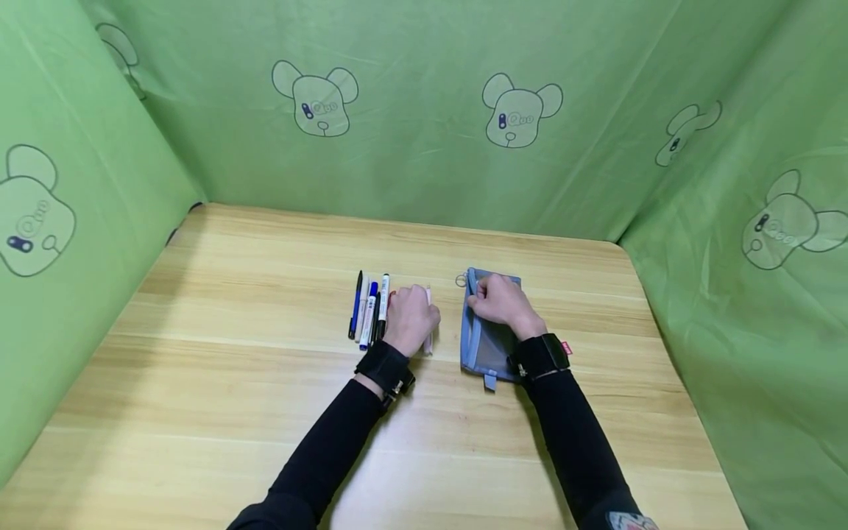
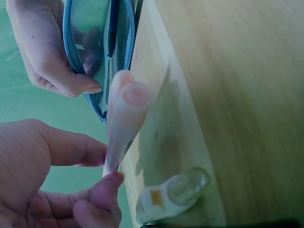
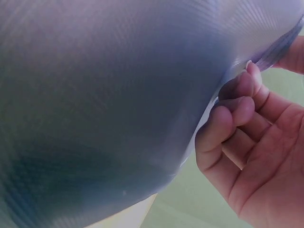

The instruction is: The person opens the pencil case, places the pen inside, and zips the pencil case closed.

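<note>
My left hand (image 1: 411,320) pinches a pale pink pen (image 2: 127,118) between thumb and fingers, its rounded end pointing away from the hand. To the right lies a blue-grey mesh zip pouch (image 1: 493,350), its zipper parted in the left wrist view. At the pouch's opening edge, my right hand (image 1: 501,300) grips the side with thumb and curled fingers; in the right wrist view the mesh (image 3: 118,104) fills much of the picture beside those fingers. Inside the pouch, a dark, slim strip (image 2: 113,28) shows. Several pens and markers (image 1: 368,313) lie side by side left of my left hand.
A wooden table (image 1: 232,412) carries everything, with green cloth walls (image 1: 424,169) around its back and sides. A small ring (image 1: 461,280) hangs at the pouch's far corner, and a fabric tab (image 1: 489,383) sticks out at its near end.
</note>
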A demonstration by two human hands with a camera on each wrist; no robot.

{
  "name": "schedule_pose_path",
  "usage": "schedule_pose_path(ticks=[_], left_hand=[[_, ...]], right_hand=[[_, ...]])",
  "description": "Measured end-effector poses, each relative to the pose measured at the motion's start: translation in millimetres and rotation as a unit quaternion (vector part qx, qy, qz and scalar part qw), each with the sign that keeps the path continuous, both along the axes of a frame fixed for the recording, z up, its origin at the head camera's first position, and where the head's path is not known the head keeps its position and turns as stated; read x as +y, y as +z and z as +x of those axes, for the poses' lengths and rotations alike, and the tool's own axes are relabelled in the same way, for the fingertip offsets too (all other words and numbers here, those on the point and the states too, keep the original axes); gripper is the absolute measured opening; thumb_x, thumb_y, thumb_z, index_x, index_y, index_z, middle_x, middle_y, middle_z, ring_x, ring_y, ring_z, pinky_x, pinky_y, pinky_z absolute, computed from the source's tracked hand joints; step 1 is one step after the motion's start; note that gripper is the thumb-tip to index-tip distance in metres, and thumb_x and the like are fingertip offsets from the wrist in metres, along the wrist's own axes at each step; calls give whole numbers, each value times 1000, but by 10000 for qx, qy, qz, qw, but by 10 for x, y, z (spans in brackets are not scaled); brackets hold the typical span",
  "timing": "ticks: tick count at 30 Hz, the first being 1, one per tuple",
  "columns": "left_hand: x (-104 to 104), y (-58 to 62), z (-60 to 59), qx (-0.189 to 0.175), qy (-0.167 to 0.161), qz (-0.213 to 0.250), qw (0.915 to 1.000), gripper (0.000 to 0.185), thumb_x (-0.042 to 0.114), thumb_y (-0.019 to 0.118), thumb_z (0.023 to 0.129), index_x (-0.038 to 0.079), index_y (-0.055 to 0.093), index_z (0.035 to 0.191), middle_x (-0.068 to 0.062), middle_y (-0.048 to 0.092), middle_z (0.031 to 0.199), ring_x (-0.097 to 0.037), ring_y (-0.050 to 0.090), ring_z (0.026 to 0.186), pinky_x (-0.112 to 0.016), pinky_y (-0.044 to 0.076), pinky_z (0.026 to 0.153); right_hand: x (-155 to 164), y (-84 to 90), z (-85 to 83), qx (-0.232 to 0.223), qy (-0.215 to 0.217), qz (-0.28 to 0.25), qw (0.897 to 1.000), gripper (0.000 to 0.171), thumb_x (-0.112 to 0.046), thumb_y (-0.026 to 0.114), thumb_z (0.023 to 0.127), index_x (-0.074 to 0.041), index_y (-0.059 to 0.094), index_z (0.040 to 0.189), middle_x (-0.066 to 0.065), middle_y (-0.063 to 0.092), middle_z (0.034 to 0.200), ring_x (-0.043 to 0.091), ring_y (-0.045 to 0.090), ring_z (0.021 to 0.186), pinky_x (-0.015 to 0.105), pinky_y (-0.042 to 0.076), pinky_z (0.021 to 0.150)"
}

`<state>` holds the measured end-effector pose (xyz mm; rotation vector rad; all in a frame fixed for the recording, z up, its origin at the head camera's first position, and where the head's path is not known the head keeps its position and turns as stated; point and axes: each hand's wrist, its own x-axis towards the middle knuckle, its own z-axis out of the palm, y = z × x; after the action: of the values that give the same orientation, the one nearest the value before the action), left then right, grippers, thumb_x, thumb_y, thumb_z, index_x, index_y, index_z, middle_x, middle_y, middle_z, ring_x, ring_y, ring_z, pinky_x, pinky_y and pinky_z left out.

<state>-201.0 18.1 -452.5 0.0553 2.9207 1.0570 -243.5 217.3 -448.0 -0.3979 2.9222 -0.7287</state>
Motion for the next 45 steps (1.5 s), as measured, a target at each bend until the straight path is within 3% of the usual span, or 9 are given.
schedule_pose_path(ticks=[9,19,33,45], left_hand=[[63,-9,-23,327,-193,-95,9992,34,11,66,90,9,57,58,-3,58,48,-13,54,36,-23,38,34],[154,4,-10,129,-282,132,9994,33,10,68,90,10,53,60,-3,57,54,-12,53,39,-21,39,33],[295,6,7,146,-453,223,9986,40,11,68,90,13,45,57,1,45,53,-10,47,40,-19,33,34],[341,-60,-10,125,-599,235,9978,43,12,70,88,15,42,56,1,47,54,-9,48,42,-19,35,35]], right_hand=[[3,-12,-20,11,-40,24,10000,33,-23,63,89,-16,47,62,-4,43,58,15,44,54,28,35,58],[-13,-5,1,-71,-25,-68,9999,33,-23,62,91,-16,45,63,-3,40,58,15,41,53,28,32,58],[-11,2,15,41,-17,-37,10000,31,-23,63,90,-15,49,63,-3,43,58,15,43,54,28,34,57],[-27,9,7,-11,-84,-109,9999,29,-21,64,88,-15,51,63,-2,47,59,16,47,55,27,36,56]])
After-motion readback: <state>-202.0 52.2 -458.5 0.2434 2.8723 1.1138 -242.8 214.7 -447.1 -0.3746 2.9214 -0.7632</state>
